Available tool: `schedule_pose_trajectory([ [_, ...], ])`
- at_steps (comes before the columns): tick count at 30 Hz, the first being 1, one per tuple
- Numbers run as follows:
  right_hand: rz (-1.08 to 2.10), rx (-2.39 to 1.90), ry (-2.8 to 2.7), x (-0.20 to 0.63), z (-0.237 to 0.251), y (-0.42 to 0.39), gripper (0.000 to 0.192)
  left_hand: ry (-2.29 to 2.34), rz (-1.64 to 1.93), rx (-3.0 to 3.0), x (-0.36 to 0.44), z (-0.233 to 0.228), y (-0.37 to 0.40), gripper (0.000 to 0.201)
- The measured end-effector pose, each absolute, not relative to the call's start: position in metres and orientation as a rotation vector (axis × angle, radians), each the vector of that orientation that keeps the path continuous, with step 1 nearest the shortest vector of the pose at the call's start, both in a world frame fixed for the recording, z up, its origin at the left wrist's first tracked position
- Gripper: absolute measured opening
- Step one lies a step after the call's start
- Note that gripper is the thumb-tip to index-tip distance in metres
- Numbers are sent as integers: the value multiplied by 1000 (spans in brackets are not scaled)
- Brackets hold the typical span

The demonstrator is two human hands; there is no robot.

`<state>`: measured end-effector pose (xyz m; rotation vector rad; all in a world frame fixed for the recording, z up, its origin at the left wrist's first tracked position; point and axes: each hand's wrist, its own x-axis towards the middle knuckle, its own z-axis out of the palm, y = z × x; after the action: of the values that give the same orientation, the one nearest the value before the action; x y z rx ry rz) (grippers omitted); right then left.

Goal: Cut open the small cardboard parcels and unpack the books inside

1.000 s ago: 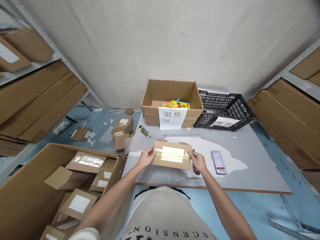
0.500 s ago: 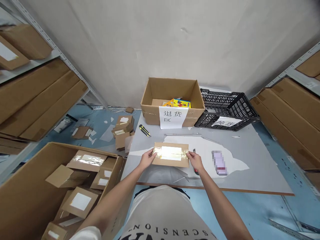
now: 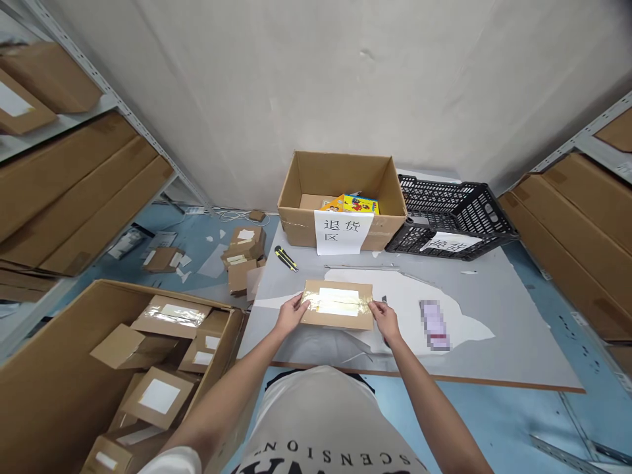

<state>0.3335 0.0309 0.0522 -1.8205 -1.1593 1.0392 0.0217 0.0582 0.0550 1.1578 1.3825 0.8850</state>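
I pinch the carton (image 3: 338,305) by both ends; left fingers (image 3: 298,307) at its left, right fingers (image 3: 378,310) at its right, neither nearer; its long axis bridges them.

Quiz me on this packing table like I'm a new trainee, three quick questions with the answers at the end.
1. True or false: only the left hand holds the taped cardboard parcel.
2. Where does the black plastic crate stand, seen from the wearer's side? A) left of the open cardboard box; B) right of it; C) inside it.
3. Fill in: the utility knife near the table's left edge is black and ____.

Key: 1. False, the right hand holds it too. 2. B. 3. Yellow.
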Motion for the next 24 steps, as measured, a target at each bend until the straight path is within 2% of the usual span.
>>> schedule_pose_trajectory([
  [7, 1106, -1746, -1155, 340, 44, 20, 62, 1422, 906, 1266, 21, 56, 47, 61],
  [15, 719, -2038, -1189, 367, 31, 0, 60, 1502, 883, 1339, 22, 56, 48, 56],
  [24, 660, -2371, -1420, 387, -3, -16, 59, 1653, 803, 1527, 27, 67, 46, 51],
])
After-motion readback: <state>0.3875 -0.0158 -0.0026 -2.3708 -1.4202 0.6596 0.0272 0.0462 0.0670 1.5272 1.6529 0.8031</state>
